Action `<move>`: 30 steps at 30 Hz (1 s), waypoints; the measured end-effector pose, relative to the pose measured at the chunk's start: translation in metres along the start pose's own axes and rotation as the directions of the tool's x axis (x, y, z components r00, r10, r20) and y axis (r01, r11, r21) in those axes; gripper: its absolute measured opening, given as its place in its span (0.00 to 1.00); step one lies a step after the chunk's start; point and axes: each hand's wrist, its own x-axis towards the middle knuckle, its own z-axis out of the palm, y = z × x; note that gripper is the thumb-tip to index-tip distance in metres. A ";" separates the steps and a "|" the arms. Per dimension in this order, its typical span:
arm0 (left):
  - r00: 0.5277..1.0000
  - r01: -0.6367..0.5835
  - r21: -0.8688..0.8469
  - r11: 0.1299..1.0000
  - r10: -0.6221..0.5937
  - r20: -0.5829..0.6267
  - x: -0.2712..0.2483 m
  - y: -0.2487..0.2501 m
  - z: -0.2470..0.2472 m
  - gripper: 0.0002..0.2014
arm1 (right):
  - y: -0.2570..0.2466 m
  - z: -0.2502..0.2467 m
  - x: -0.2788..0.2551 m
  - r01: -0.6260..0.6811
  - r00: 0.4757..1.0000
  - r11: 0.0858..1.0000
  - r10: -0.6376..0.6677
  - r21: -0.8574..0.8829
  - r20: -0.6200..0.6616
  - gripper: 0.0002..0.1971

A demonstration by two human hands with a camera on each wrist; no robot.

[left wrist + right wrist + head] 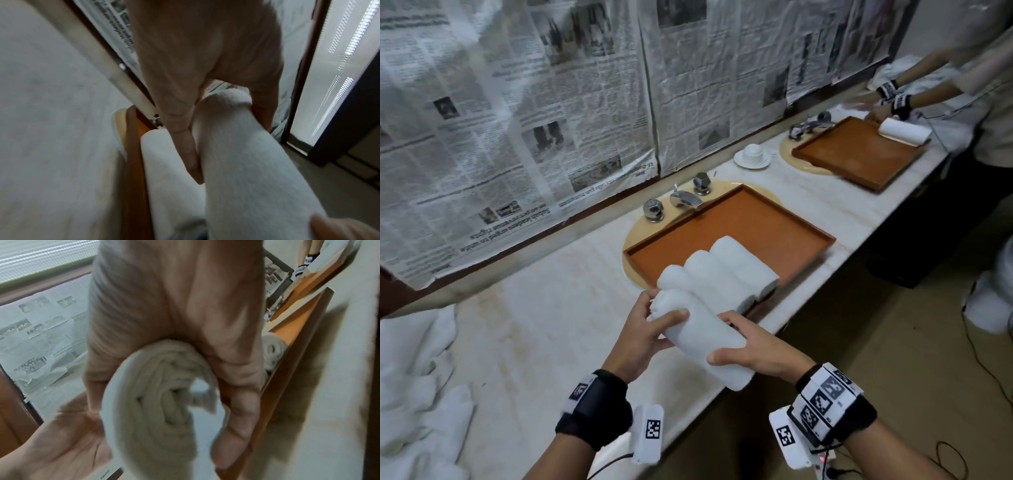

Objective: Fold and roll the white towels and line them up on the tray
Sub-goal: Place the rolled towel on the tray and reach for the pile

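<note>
A rolled white towel [705, 337] [246, 162] [156, 395] is held in the air just in front of the brown tray [774, 226] [133, 146] [298, 331]. My left hand [650, 318] [205, 91] grips its far end, thumb on top. My right hand [750, 353] [174, 353] wraps round its near end, whose spiral shows in the right wrist view. Three rolled white towels [722, 270] [168, 170] [271, 352] lie side by side at the tray's front left.
The tray sits over a sink with a chrome tap [685, 198] on a marble counter [544, 325]. Loose white towels [417, 394] are heaped at the left. At the far right a second person's hands [887, 106] work at another tray [856, 150]; a cup and saucer [752, 156] stand between.
</note>
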 end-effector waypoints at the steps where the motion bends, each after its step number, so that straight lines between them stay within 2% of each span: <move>1: 1.000 -0.012 0.038 0.999 0.011 0.016 0.009 0.005 0.005 0.28 | 0.003 -0.013 0.002 0.011 0.999 1.000 -0.012 -0.020 -0.032 0.34; 4: 0.992 -0.078 0.234 0.969 0.052 0.114 0.041 0.019 0.021 0.29 | 0.008 -0.055 0.004 0.036 0.993 0.996 -0.044 -0.076 -0.111 0.37; 8: 0.960 -0.233 0.488 0.841 0.119 0.252 0.089 0.037 0.055 0.22 | 0.016 -0.111 0.013 0.080 0.980 0.993 -0.095 -0.092 -0.173 0.34; 10: 0.952 -0.253 0.553 0.794 0.102 0.290 0.113 0.044 0.072 0.21 | 0.020 -0.138 0.021 0.106 0.966 0.990 -0.123 -0.087 -0.225 0.32; 13: 0.942 -0.293 0.639 0.712 0.098 0.322 0.151 0.054 0.094 0.24 | 0.024 -0.173 0.035 0.160 0.949 0.985 -0.171 -0.063 -0.265 0.30; 17: 0.937 -0.294 0.635 0.715 0.084 0.339 0.202 0.069 0.122 0.21 | 0.031 -0.206 0.062 0.160 0.925 0.987 -0.149 0.002 -0.349 0.34; 21: 0.941 -0.257 0.677 0.690 0.019 0.338 0.254 0.072 0.133 0.23 | 0.036 -0.223 0.087 0.152 0.919 0.988 -0.137 0.012 -0.369 0.26; 24: 0.934 -0.218 0.736 0.641 -0.081 0.347 0.286 0.068 0.138 0.22 | 0.044 -0.229 0.105 0.114 0.925 0.993 -0.094 0.033 -0.368 0.18; 30: 0.902 -0.163 0.866 0.473 -0.283 0.325 0.328 0.053 0.139 0.22 | 0.060 -0.222 0.134 -0.038 0.937 0.999 0.024 -0.032 -0.349 0.18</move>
